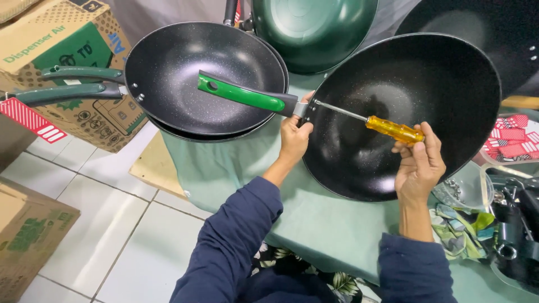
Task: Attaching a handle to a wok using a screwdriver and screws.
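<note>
Black speckled non-stick wok (pixel 404 112) is resting on its side on green-covered surface (pixel 314 224); left hand (pixel 295 137) is clamping its green handle (pixel 241 93), right hand (pixel 418 163) is gripping amber-handled screwdriver (pixel 393 130).

Both arms extend forward from the lower edge of view, each in a dark blue sleeve pushed back above the wrist. The left forearm angles up and to the right; the left hand (pixel 295 137) is raised with its back toward the camera, fingers curled closed in a grip at the top. The right forearm rises nearly vertical. The right hand (pixel 418 163) is also back to camera, fingers bent and pinched together at the top. The two hands are level and well apart.
</note>
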